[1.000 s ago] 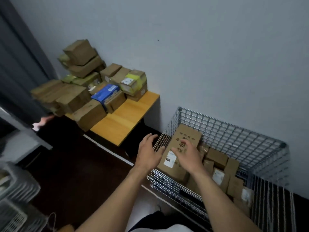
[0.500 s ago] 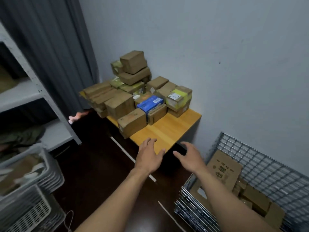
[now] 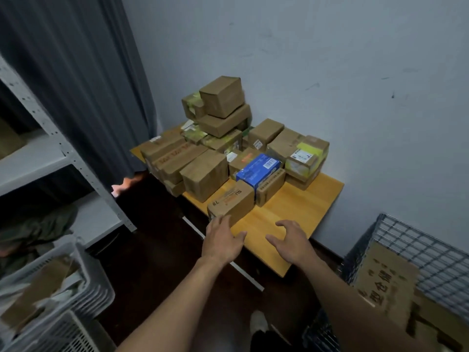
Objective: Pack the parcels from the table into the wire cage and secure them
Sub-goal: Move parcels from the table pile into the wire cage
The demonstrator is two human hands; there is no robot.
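A wooden table (image 3: 302,207) against the wall carries a pile of several brown cardboard parcels, among them a blue box (image 3: 258,166) and a yellow-taped box (image 3: 307,156). The nearest brown parcel (image 3: 232,203) lies at the table's front left corner. My left hand (image 3: 222,240) is open, with its fingertips at that parcel's near edge. My right hand (image 3: 293,241) is open over the bare table front and holds nothing. The wire cage (image 3: 418,240) stands at the lower right, with a large printed cardboard box (image 3: 388,283) leaning inside it.
A white metal shelf rack (image 3: 68,158) and a grey curtain (image 3: 83,72) stand at the left. White plastic crates (image 3: 76,295) with cardboard pieces sit at the lower left. Dark floor with a white line lies between me and the table.
My view has swung left from the cage to the table. Both hands left the large box in the cage and have moved to the table's front, the left reaching the nearest parcel.
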